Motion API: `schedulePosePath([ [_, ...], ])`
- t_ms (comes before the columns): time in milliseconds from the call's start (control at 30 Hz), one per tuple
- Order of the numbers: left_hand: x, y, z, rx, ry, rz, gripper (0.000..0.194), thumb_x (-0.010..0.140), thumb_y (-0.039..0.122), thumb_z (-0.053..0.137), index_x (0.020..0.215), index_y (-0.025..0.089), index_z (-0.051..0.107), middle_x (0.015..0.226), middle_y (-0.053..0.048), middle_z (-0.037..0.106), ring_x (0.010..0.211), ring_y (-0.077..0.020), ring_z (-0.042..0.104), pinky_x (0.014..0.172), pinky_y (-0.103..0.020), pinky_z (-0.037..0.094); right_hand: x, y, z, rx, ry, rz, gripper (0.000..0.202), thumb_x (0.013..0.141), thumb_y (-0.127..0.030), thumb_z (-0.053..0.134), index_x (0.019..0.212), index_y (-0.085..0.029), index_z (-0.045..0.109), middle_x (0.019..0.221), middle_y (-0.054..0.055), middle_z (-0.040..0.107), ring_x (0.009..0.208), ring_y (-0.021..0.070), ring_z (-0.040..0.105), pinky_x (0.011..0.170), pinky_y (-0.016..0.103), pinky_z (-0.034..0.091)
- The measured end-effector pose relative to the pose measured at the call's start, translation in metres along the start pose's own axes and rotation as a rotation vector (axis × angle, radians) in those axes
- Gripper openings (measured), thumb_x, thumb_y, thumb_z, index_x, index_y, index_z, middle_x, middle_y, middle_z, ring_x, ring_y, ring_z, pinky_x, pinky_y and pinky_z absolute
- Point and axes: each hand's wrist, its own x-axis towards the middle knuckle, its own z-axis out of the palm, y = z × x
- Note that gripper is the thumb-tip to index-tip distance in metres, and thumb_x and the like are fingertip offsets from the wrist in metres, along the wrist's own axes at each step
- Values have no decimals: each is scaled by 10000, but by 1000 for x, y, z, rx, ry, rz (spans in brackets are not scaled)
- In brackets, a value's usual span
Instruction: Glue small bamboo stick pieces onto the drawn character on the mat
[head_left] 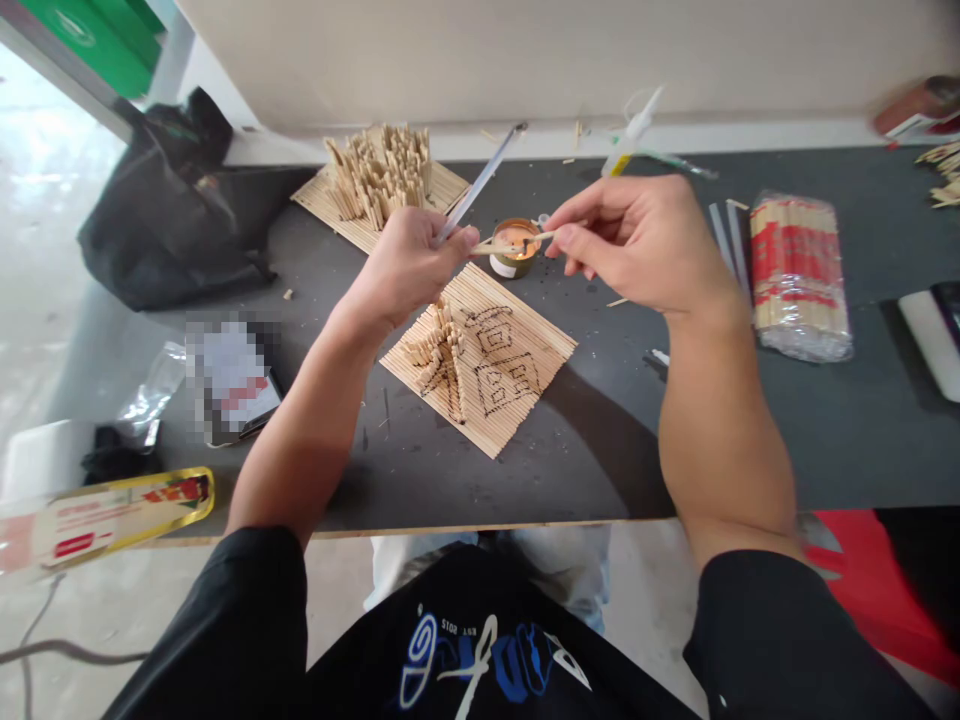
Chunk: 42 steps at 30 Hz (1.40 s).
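Note:
My left hand (409,262) is closed around a translucent glue stick (480,185) with a dark tip pointing up and away. Its thumb and fingers also pinch a thin wooden stick (487,248). My right hand (626,240) pinches another thin wooden stick (545,237); the two sticks meet or nearly meet above a lit candle in a small tin (513,268). Below lies a square mat of wooden sticks (517,330) with characters drawn in dark lines. Short upright stick pieces (442,345) stand on its left part.
Behind my left hand, another mat (322,195) carries many upright stick pieces (382,170). A glue bottle (630,135) stands at the back. On the right are glue sticks (731,245) and wrapped wooden sticks (799,275). To the left lie a black bag (172,210) and a phone (259,415).

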Motion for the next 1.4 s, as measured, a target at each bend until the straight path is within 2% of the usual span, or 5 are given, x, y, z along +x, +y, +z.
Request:
schedulePosePath([
  [267, 6, -12, 3, -37, -88, 11, 387, 984, 468, 659, 751, 168, 592, 460, 56, 301, 474, -53, 245, 456, -201, 270, -4, -10, 9, -223, 16, 9, 46, 901, -379, 777, 898, -340, 753, 941, 24, 718, 851, 221, 613, 794, 365, 537],
  [533, -4, 6, -1, -137, -353, -50, 413, 992, 498, 625, 835, 119, 675, 476, 76, 271, 413, -23, 223, 407, -172, 216, -10, -9, 9, -44, 7, 160, 211, 818, -480, 827, 950, -362, 712, 1045, 35, 732, 1151, 324, 627, 642, 364, 559],
  [933, 2, -4, 12, -154, -81, 51, 268, 949, 383, 672, 773, 181, 678, 450, 56, 308, 437, -66, 217, 437, -259, 165, -14, -32, 26, -293, 130, 88, 228, 970, -407, 680, 783, -279, 711, 699, 14, 660, 542, 159, 568, 490, 322, 380],
  [1267, -1, 5, 9, 26, 12, 140, 209, 897, 296, 704, 738, 160, 701, 470, 45, 362, 438, -62, 288, 440, -232, 245, -3, -14, 26, 303, -36, 435, 470, 930, -521, 696, 596, -205, 602, 436, -44, 345, 368, 65, 234, 341, 247, 129],
  [1400, -5, 11, 10, 71, -17, 156, 209, 904, 280, 684, 734, 158, 700, 455, 51, 343, 430, -64, 276, 429, -234, 251, -1, -10, 16, 319, -62, 479, 466, 908, -524, 728, 599, -199, 602, 419, -56, 337, 357, 53, 202, 343, 248, 90],
])
